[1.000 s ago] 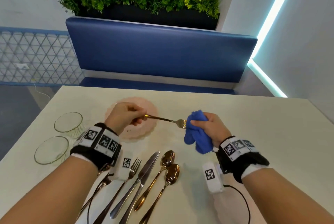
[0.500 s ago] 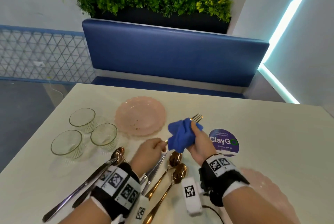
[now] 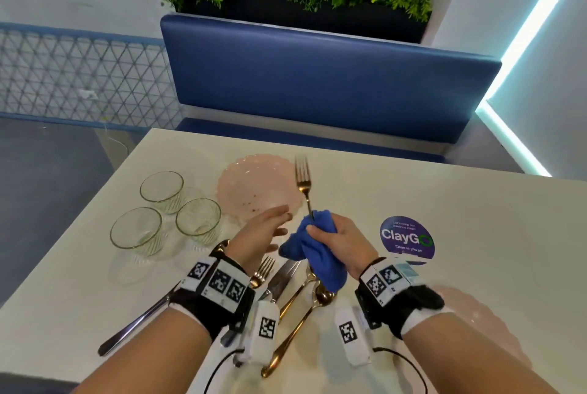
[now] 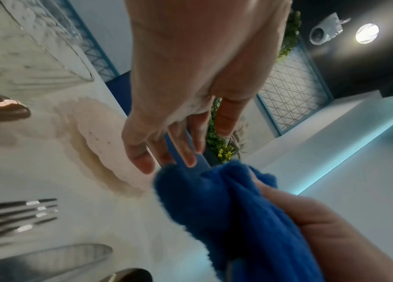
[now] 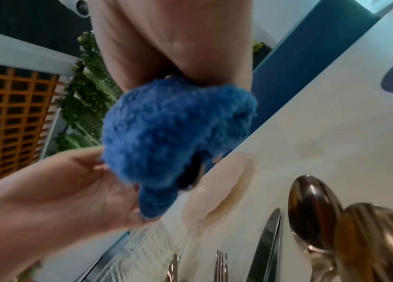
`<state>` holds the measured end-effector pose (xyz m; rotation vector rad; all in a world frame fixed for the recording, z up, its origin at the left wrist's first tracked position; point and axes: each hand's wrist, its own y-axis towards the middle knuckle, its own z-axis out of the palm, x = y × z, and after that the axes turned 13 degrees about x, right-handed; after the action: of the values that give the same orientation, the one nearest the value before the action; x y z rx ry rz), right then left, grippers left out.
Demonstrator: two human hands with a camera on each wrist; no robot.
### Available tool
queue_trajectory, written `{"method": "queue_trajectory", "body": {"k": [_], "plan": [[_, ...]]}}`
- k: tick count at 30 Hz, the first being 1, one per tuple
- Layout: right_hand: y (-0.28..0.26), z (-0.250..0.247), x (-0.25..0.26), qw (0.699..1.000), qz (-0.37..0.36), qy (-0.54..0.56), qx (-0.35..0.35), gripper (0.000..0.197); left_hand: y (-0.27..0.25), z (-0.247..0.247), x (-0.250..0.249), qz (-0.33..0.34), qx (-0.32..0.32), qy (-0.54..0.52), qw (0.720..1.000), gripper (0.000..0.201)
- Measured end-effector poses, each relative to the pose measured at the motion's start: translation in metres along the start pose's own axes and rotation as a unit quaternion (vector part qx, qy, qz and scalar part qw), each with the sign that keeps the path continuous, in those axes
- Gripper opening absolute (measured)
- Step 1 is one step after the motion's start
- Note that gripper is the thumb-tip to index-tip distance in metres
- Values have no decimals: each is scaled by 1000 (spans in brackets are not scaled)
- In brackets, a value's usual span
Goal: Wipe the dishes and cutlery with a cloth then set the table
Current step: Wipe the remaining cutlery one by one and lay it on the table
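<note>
Right hand (image 3: 341, 239) gripped the fuzzy blue cloth (image 3: 317, 250) bunched round a gold fork (image 3: 304, 187), tines upright above the cloth. Left hand (image 3: 259, 236) lay relaxed, fingers straight, holding nothing, just beside the cloth. Scalloped pink plate (image 3: 254, 184) and three ribbed glasses (image 3: 162, 187) sat on the pale counter (image 3: 413, 196).

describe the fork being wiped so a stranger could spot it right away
On the white table, find the right hand gripping the blue cloth. The gold fork sticks up from it, tines skyward; the other cutlery lies flat.
</note>
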<state>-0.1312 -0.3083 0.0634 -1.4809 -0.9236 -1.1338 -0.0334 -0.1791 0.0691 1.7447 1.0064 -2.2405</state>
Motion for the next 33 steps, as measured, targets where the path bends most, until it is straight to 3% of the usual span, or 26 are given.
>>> {"method": "queue_trajectory", "body": {"k": [2, 5, 8, 13, 15, 17, 19, 21, 26, 30, 33], "plan": [[-1, 11, -2, 997, -6, -63, 33, 11, 4, 6, 0, 30, 12, -24, 999, 23], [-2, 25, -13, 997, 2, -54, 47, 12, 8, 15, 7, 39, -58, -99, 993, 14], [-7, 25, -26, 995, 44, -59, 63, 12, 15, 7, 17, 21, -123, -127, 984, 16], [-19, -4, -29, 980, 132, -32, 143, 9, 20, -8, 28, 14, -148, -163, 975, 13], [-25, -24, -25, 974, 154, -2, 169, 5, 20, -18, 36, -3, -141, -117, 983, 13], [-29, -46, -18, 979, 147, 68, 121, 15, 14, -23, 46, -35, -99, 24, 994, 12], [-31, -66, -9, 980, 118, 151, 54, 18, 6, -17, 61, -68, -46, 218, 973, 11], [-30, -82, -2, 979, 81, 185, 16, 20, 2, -4, 78, -81, -16, 340, 937, 14], [-23, -98, 4, 974, 44, 219, -25, 25, 6, 13, 100, -88, -39, 407, 909, 16], [-18, -101, -3, 950, 33, 309, -39, 27, 13, 16, 94, -70, -46, 444, 892, 18], [-15, -102, -3, 936, 19, 348, -42, 24, 28, 8, 68, -28, -130, 390, 911, 22]]}}
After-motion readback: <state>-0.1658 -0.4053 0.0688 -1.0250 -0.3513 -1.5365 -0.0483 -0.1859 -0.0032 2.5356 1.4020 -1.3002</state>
